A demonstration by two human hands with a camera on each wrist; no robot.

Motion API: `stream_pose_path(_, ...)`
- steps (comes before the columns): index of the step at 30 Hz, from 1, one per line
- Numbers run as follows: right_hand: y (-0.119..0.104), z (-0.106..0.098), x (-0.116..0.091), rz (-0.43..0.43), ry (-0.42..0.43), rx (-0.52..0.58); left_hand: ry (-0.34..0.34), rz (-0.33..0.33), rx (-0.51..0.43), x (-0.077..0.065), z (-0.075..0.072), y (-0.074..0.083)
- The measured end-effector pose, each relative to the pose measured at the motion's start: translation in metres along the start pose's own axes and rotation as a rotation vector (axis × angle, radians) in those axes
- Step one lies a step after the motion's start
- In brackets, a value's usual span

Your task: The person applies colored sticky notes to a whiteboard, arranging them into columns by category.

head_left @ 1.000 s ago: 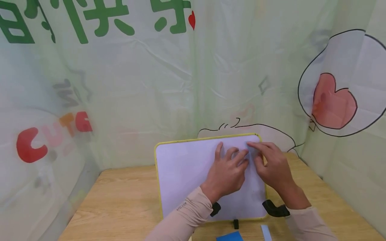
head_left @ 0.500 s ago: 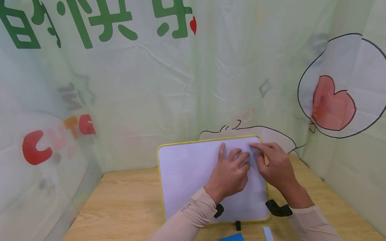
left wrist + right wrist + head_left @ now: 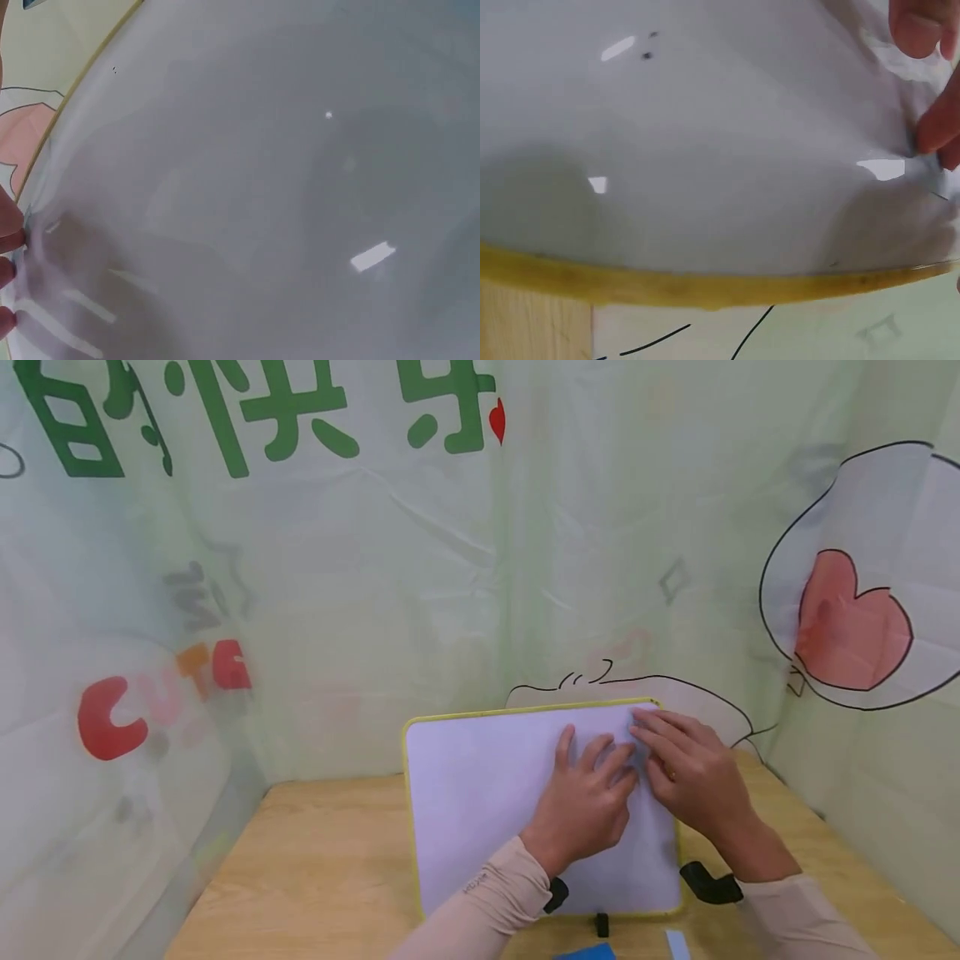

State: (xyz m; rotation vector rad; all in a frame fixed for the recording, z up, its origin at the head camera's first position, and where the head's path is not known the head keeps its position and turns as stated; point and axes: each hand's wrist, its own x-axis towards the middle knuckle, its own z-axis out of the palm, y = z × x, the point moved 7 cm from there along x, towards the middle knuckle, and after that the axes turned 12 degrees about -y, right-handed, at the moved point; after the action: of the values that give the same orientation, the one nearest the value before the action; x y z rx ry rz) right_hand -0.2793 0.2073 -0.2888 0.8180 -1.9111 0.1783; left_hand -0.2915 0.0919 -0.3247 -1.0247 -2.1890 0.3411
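A whiteboard (image 3: 480, 810) with a yellow frame leans upright on the table. My left hand (image 3: 581, 810) lies against it right of the middle, fingers spread and fingertips touching the surface. Close beside it, my right hand (image 3: 697, 772) has its extended fingers touching the board near the upper right corner. Something pale blue (image 3: 634, 727), narrow in shape, shows at the right fingertips; the hands hide most of it. In the right wrist view, my fingertips (image 3: 936, 131) touch the glossy board (image 3: 727, 150). Only fingertips (image 3: 6, 262) of a hand show at the left wrist view's left edge.
A blue sheet (image 3: 588, 952) and a light-blue strip (image 3: 677, 945) lie on the wooden table (image 3: 330, 852) before the board. A small black piece (image 3: 602, 925) stands at its lower edge. Black wrist mounts (image 3: 711, 885) sit by the sleeves. A printed curtain (image 3: 360, 610) hangs behind.
A second finger of my right hand has come down to the board beside the index finger. My left hand keeps its place on the board. The head view has turned slightly left.
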Motion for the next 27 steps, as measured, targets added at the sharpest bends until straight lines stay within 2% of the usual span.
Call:
stream_pose_path(5, 0.005, 0.0, -0.006, 0.036, -0.053, -0.045, -0.011, -0.006, -0.001, 0.002, 0.0, 0.006)
stream_pose_path(8, 0.011, 0.0, -0.009, 0.078, -0.085, -0.023, -0.011, -0.011, -0.006, 0.002, 0.001, 0.009)
stream_pose_path(14, 0.031, 0.004, -0.008, 0.269, -0.13, 0.117, 0.013, -0.034, -0.016, 0.002, -0.001, 0.008)
stream_pose_path(17, 0.035, 0.009, -0.003, 0.332, -0.131, 0.143, 0.01, -0.04, -0.03, 0.001, 0.0, 0.006)
stream_pose_path(23, 0.036, 0.017, 0.006, 0.371, -0.125, 0.207, 0.025, -0.037, -0.054, -0.001, 0.002, 0.006)
stream_pose_path(27, 0.038, 0.018, 0.01, 0.399, -0.102, 0.207, 0.03, -0.036, -0.047, 0.0, 0.003, 0.005)
